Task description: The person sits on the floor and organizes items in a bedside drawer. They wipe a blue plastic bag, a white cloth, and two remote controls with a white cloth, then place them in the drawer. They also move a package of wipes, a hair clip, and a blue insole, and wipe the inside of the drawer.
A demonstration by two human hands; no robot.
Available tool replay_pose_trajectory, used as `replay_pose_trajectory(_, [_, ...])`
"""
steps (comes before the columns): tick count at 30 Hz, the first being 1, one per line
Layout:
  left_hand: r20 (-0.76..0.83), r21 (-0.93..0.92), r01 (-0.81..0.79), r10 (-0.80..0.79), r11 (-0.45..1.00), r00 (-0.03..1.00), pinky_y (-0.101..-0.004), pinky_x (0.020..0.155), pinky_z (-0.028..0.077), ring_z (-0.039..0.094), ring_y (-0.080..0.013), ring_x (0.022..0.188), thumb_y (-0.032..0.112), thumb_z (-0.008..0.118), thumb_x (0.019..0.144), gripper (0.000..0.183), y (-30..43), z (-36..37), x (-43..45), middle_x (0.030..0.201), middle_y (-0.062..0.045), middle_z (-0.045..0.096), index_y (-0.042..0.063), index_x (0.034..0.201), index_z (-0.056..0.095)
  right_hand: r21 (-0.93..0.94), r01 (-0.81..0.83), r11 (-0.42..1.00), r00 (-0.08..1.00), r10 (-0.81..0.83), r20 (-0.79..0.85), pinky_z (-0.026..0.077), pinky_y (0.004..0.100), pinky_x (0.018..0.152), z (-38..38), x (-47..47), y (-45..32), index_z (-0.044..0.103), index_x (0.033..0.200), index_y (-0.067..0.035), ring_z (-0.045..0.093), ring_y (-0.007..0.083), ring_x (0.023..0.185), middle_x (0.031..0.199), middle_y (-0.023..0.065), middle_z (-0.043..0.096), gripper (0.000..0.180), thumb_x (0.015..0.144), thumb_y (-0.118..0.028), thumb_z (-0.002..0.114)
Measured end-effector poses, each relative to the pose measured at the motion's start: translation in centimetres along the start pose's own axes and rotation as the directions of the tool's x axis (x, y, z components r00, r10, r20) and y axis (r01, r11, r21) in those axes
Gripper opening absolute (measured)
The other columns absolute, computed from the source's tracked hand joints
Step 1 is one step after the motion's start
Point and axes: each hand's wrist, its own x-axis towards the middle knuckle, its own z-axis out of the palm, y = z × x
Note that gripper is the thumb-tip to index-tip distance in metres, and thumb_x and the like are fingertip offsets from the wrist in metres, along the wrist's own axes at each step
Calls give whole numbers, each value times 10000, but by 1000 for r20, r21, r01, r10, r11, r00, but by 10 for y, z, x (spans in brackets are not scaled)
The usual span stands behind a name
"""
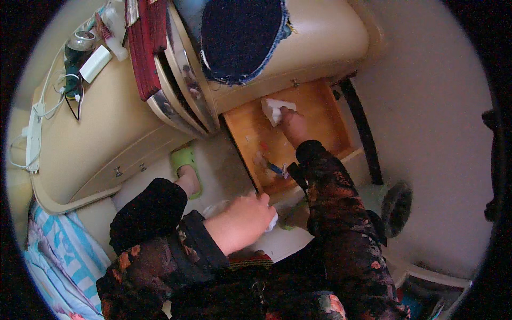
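An open wooden drawer (320, 120) lies before me. My right hand (294, 124) reaches into its far part and grips a white object (276, 110), perhaps folded paper or cloth. Small items are scattered on the drawer's floor, among them a small red piece (263, 146) and a blue object (275, 168) near the front left. My left hand (248, 220) is curled just outside the near left corner of the drawer. A crumpled white thing (272, 222), perhaps tissue or cloth, sticks out from under its fingers.
Dark blue denim (242, 40) lies on the cabinet top above the drawer. Left of it are red-covered books or folders (144, 68), a bottle (76, 60), a white box (96, 64) and a power strip (36, 136). A round dark-rimmed bin (396, 209) stands right of my arm.
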Motion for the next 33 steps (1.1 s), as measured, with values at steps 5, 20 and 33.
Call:
replay_pose_trajectory(5, [-64,-13,0,-1,1000,998,-427,729,498,550,-331,886,98,621,665,295,-8,-13,11,953,-161,518,35,945,554,829,-179,530,982,146,119,459,306,758,-65,-42,17,508,1150,-31,571,194,889,985,64,594,386,778,-130,539])
replay_pose_trajectory(20, [-731,-188,60,-180,980,659,-394,727,457,550,-356,834,145,589,708,261,-30,-76,14,910,-165,535,8,929,564,588,-150,795,960,259,-106,479,363,776,-91,-124,69,518,1087,-3,605,280,875,958,153,625,365,750,-137,560])
replay_pose_trajectory(33, [-738,-240,191,-307,952,601,-319,774,446,560,-245,846,129,624,742,338,-58,-99,-18,914,-132,551,-7,1041,544,-17,-90,996,993,89,-79,484,431,739,60,-51,108,535,1066,7,599,371,870,935,197,628,366,762,-182,615])
